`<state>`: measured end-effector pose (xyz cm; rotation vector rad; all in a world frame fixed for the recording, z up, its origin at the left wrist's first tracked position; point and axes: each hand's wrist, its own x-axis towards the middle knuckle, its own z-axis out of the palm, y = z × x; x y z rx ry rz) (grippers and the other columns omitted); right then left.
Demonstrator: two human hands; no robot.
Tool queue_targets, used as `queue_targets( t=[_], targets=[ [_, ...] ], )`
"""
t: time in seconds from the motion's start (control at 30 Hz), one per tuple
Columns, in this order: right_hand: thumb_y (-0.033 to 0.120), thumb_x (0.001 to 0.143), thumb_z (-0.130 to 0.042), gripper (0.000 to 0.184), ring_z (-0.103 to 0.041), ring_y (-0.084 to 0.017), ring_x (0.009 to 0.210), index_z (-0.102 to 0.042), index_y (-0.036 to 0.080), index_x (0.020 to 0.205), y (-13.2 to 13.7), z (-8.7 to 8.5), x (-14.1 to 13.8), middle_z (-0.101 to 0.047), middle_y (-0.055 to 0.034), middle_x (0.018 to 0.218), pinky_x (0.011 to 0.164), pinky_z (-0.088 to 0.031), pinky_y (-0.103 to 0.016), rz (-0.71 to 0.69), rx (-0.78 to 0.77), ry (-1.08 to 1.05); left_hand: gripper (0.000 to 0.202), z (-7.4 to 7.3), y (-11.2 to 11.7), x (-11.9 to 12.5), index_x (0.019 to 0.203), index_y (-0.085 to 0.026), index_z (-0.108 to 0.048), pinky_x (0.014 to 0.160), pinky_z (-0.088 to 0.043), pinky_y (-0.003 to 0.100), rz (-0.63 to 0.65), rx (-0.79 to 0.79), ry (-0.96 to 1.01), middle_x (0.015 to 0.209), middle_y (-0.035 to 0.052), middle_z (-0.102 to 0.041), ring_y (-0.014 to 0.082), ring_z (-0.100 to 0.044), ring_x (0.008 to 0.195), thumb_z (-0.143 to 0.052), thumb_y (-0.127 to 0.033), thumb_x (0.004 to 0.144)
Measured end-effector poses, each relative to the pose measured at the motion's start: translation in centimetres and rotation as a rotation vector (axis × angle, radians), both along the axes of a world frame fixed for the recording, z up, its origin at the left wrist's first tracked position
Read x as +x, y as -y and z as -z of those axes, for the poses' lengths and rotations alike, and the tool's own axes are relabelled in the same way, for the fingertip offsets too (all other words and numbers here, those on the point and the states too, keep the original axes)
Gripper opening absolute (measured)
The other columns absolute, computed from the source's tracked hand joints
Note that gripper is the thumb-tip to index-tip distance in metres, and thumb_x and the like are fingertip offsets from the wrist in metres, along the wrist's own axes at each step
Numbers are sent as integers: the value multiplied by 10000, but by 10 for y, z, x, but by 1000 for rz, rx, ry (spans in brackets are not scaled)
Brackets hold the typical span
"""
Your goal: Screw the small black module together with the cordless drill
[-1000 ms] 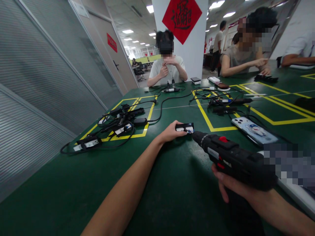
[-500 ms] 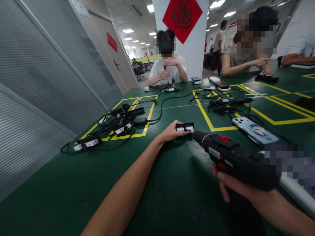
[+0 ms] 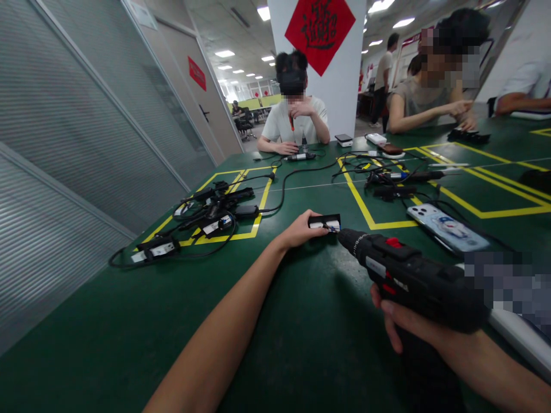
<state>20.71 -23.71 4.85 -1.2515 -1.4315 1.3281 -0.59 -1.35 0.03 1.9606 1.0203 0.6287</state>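
Note:
My left hand reaches across the green table and pinches a small black adapter box with a white label, holding it on the tabletop. My right hand is wrapped round the grip of a black cordless screwdriver with a red switch on top. The screwdriver's tip points at the right end of the adapter box and touches it or nearly so.
A heap of black adapters and cables lies at the left inside yellow floor-tape lines. A phone lies to the right, more cables behind it. Across the table sits a person in a white shirt; others sit at the far right.
My hands, the adapter box and the screwdriver have stayed almost still. The person opposite has lowered one hand to the table and now holds something red near the chin.

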Motion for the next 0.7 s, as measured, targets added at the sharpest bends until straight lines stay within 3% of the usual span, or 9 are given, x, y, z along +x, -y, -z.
queue_targets(
  t=[0.53,0.7],
  targets=[
    [369,845,-571,145,-631,-153,404,-565,224,849,0,4,2,-623,51,479,484,-464,-289,-39,49,47,590,6,-4,-1,1133,-147,-508,828,-466,327,20,-10,36,1064,78,-611,191,-580,937,-714,-450,672],
    [373,853,-579,140,-650,-156,452,-561,235,870,2,5,4,-640,60,479,566,-500,-308,-4,-11,71,577,4,-3,-1,1126,-148,-514,833,-461,320,19,12,18,1067,68,-608,191,-574,944,-708,-453,677]
  ],
)
